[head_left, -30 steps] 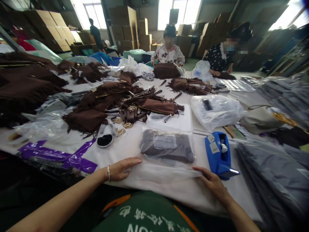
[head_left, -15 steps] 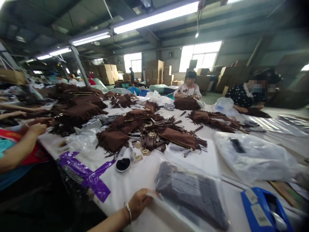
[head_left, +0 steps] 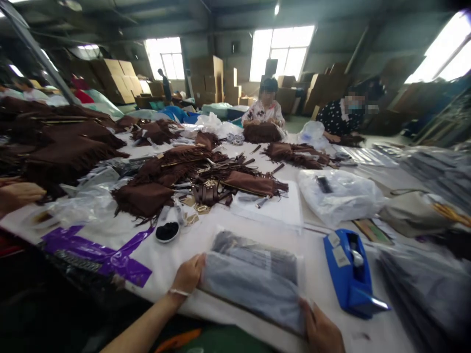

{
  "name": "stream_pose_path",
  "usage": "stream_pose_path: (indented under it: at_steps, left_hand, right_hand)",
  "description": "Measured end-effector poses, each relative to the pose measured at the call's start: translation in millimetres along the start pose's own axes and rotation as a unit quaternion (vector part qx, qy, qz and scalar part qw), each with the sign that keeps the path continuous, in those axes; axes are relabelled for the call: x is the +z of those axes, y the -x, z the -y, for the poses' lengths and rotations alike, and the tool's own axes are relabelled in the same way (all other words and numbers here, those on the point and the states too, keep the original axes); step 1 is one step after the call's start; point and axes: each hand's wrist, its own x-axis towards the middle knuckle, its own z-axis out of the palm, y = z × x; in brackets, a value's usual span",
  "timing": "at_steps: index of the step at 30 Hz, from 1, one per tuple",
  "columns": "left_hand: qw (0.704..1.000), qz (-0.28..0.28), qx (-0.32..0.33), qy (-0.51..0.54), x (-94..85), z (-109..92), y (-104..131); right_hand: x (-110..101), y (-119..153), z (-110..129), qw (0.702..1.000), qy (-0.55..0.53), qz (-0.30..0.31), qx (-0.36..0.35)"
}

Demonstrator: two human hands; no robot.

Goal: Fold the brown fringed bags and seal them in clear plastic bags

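Observation:
A dark, flat item in a clear plastic bag point(head_left: 253, 279) lies at the near edge of the white table, its near part covered by a cloudy layer of plastic. My left hand point(head_left: 188, 275), with a pale bracelet at the wrist, is closed on the bag's left edge. At the lower right corner, my right hand point(head_left: 321, 326) pinches the same bag between thumb and fingers. Beyond it lie brown fringed bags point(head_left: 147, 198) and a small white dish of black bits point(head_left: 167, 231). What exactly the plastic holds is hard to make out.
A blue tape dispenser point(head_left: 348, 274) stands to the right, with more dark plastic-wrapped items point(head_left: 419, 294) beyond it. Purple printed plastic point(head_left: 106, 257) hangs over the left table edge. Two co-workers point(head_left: 263, 110) sit across the table; another person's hand point(head_left: 22, 196) shows at left.
My view has turned right and down. My right hand has come into view on the bag's right corner, and the cloudy plastic now covers the bag's near part.

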Motion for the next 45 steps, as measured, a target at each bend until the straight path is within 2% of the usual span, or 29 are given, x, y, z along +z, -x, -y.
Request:
stream_pose_path:
  at_steps: [2, 3, 5, 7, 10, 13, 16, 19, 21, 24, 25, 26, 27, 30, 32, 34, 37, 41, 43, 45]
  left_hand:
    - [0.997, 0.026, 0.003, -0.075, -15.4, 0, -5]
    - [0.995, 0.009, 0.012, -0.095, -22.6, -4, -9]
    - [0.990, -0.061, 0.092, -0.092, -32.8, -21, -18]
    - [0.973, -0.079, 0.206, -0.065, -33.8, -49, -23]
    - [0.946, 0.008, 0.322, -0.039, -14.3, -93, -24]
    - [0.940, 0.068, 0.333, -0.028, 17.4, -114, -22]
    - [0.951, 0.061, 0.302, -0.001, 38.1, -112, -22]
    - [0.954, 0.046, 0.296, 0.031, 43.0, -105, -23]
    - [0.952, 0.037, 0.300, 0.044, 43.4, -102, -24]
    - [0.950, 0.029, 0.308, 0.049, 45.5, -101, -25]
    - [0.949, 0.027, 0.311, 0.049, 46.6, -101, -26]
    - [0.949, 0.026, 0.312, 0.048, 47.6, -101, -26]
    - [0.949, 0.024, 0.312, 0.046, 48.5, -100, -26]
    - [0.949, 0.021, 0.312, 0.040, 49.4, -100, -25]
    - [0.949, 0.021, 0.312, 0.035, 48.7, -99, -25]
    - [0.950, 0.022, 0.311, 0.032, 48.0, -99, -25]
    - [0.950, 0.022, 0.309, 0.030, 47.8, -100, -25]
    - [0.951, 0.019, 0.308, 0.030, 48.0, -100, -25]
    - [0.950, 0.019, 0.309, 0.033, 47.6, -101, -25]
    - [0.950, 0.022, 0.311, 0.037, 47.2, -101, -26]
  right_hand:
    - [-2, 0, 13, 0.999, 0.050, 0.009, 0.009]
    - [-4, -1, 19, 0.997, 0.068, 0.022, 0.012]
    - [-8, -3, 27, 0.995, 0.096, 0.036, 0.018]
    - [-11, -3, 31, 0.993, 0.112, 0.040, 0.022]
    - [-12, -2, 33, 0.993, 0.108, 0.034, 0.024]
    - [-12, -2, 35, 0.996, 0.074, 0.027, 0.029]
    - [-19, -3, 32, 0.998, 0.023, 0.014, 0.055]
    - [-37, -1, 18, 0.992, -0.072, -0.025, 0.103]
    - [-56, 1, 3, 0.970, -0.155, -0.117, 0.148]
    - [-84, 2, -22, 0.893, -0.221, -0.330, 0.210]
    - [-92, -1, -30, 0.871, -0.227, -0.376, 0.219]
    - [-99, -5, -37, 0.862, -0.229, -0.395, 0.220]
    - [-104, -11, -43, 0.868, -0.230, -0.384, 0.215]
    - [-113, -30, -51, 0.914, -0.234, -0.279, 0.179]
    - [-115, -38, -50, 0.925, -0.241, -0.244, 0.161]
    - [-114, -35, -47, 0.923, -0.241, -0.263, 0.144]
    - [-105, -16, -47, 0.919, -0.207, -0.311, 0.125]
    - [-91, 3, -62, 0.933, -0.073, -0.338, 0.096]
    - [-92, 1, -70, 0.933, -0.035, -0.347, 0.088]
    - [-101, -9, -72, 0.927, -0.066, -0.351, 0.115]
